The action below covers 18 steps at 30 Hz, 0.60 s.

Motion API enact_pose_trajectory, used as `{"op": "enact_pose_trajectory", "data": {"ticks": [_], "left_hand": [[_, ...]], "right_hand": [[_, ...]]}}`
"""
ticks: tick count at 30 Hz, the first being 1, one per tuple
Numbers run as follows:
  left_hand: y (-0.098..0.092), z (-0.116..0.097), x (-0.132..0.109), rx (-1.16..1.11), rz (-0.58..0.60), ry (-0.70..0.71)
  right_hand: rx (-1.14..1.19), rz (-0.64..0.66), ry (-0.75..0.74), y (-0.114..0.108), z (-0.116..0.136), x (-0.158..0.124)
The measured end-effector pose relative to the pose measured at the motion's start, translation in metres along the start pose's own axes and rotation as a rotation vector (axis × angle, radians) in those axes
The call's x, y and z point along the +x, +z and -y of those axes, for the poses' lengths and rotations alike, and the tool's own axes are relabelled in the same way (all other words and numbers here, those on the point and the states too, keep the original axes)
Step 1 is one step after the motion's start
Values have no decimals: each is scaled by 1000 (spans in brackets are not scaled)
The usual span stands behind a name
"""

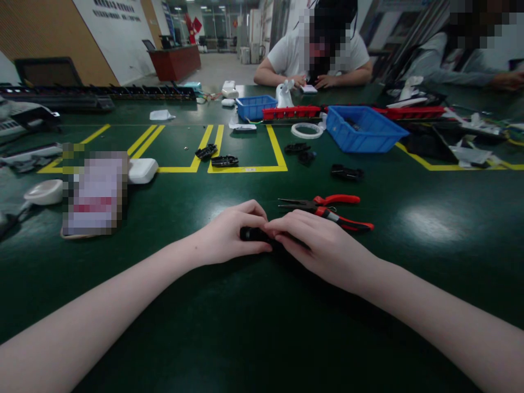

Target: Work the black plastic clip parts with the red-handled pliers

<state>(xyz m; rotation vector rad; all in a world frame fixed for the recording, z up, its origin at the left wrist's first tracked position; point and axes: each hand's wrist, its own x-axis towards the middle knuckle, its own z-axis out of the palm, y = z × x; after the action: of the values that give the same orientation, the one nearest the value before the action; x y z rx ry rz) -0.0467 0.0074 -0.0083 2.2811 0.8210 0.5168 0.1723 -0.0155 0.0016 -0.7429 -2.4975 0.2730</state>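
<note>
Between my two hands, low over the dark green table (196,338), is a small black plastic part (252,234), mostly hidden by fingers. My left hand (233,232) is closed around its left end, with the thumb below and the fingers above. From the other side, my right hand (317,240) grips it, fingertips meeting those of the left. Just beyond my right hand lie needle-nose pliers (311,205) with red and black handles, their jaws pointing left. Similar black parts (224,161) rest farther back, and another black part (347,172) sits to the right.
A phone (96,191) leans near a white case (142,170) at left. Farther back are a blue bin (362,131), a smaller blue basket (256,108), a tape roll (307,130) and red strips (291,113). Yellow tape lines mark the table. Two people sit across.
</note>
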Motion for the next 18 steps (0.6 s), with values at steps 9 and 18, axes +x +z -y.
{"op": "enact_pose_trajectory", "data": {"ticks": [9, 18], "left_hand": [[1, -2, 0, -28, 2, -26], [3, -3, -1, 21, -23, 16]], "right_hand": [[-9, 72, 78, -7, 1, 2], [-141, 111, -58, -11, 2, 1]]}}
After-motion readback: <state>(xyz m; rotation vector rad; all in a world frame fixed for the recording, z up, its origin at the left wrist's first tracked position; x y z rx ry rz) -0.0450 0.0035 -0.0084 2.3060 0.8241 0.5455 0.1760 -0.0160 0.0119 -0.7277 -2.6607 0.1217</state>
